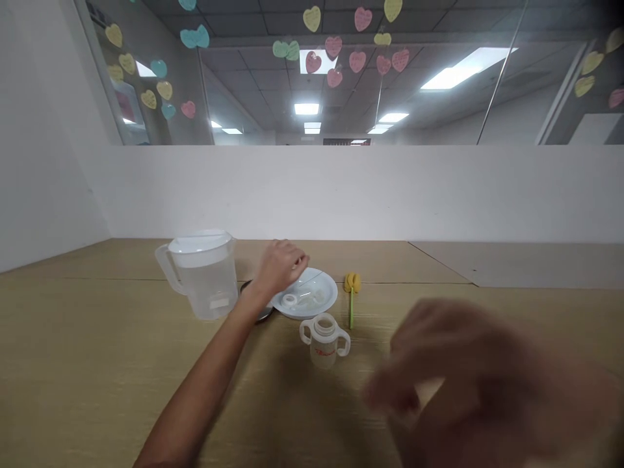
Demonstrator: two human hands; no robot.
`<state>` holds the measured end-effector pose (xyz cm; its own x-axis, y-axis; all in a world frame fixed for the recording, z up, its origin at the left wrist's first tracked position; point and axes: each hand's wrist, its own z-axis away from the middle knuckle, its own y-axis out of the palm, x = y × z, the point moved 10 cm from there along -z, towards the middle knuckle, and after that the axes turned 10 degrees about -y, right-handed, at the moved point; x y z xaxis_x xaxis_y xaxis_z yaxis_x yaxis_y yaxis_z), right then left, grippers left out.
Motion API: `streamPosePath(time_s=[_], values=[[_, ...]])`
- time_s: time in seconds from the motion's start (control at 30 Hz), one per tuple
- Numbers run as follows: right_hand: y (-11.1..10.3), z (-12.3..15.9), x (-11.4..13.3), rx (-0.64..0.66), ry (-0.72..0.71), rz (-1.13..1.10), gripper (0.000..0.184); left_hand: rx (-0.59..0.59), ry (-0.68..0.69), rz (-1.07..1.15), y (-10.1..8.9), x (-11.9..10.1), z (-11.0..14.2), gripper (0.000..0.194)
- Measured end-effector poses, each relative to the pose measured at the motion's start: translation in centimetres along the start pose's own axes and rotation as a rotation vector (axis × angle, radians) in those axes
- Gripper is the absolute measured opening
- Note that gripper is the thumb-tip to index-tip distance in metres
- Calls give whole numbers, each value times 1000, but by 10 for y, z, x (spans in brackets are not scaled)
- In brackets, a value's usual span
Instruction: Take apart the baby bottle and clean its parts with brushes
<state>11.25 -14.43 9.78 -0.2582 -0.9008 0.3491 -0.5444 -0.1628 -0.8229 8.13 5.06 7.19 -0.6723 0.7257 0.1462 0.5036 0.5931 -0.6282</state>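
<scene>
A tan wood-look tabletop (92, 364) runs to a white wall (312, 188), beneath glass dotted with heart-shaped notes (312, 19). On it, between the two forearms, stands an upright, clear plastic bottle with two pale loop handles and red print (324, 344), its mouth uncovered. Just behind is a round white plate (331, 296) bearing a pale ring and other translucent pieces. The left hand (283, 265), fingers loosely curled, hangs over its far left edge; a low brush of the wrist could tip the plate or scatter those small pieces. The right hand (453, 370), bent fingers near the thumb, is apart from the bottle; a careless sweep inward could topple it. A yellow-headed brush with a green stem (351, 299) lies right of the plate, a lidded translucent pitcher (209, 279) stands left.

Blur hides whether the right hand grips anything; the left palm is turned away, so I cannot tell there either. The left forearm covers part of a dark-rimmed, shiny object (266, 315).
</scene>
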Motion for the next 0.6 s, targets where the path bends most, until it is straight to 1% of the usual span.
streamPosePath(time_s=[0.07,0.1,0.17,0.23,0.3,0.33,0.4,0.43,0.5,0.6], values=[[-15,-2,-34,-52,192,-85,30,169,5,-37,39,-10,3,26],[-21,0,-52,-75,279,-88,32,236,8,-58,55,-13,6,27],[-32,7,-92,-134,443,-61,36,351,1,-92,82,-15,14,27],[-36,16,-135,-163,581,-43,36,432,-16,-104,101,-13,22,26],[-34,30,-184,-170,757,-18,32,477,-32,-99,114,-10,27,25],[-31,43,-211,-157,892,17,30,488,-38,-98,119,-9,29,24],[-20,76,-256,-60,1214,92,28,501,-53,-99,128,-6,32,24],[-13,86,-273,-28,1289,92,27,508,-63,-101,133,-5,33,25],[3,99,-298,23,1370,61,25,521,-85,-104,141,-5,34,25],[25,117,-323,101,1464,28,24,539,-117,-101,150,-5,35,22]])
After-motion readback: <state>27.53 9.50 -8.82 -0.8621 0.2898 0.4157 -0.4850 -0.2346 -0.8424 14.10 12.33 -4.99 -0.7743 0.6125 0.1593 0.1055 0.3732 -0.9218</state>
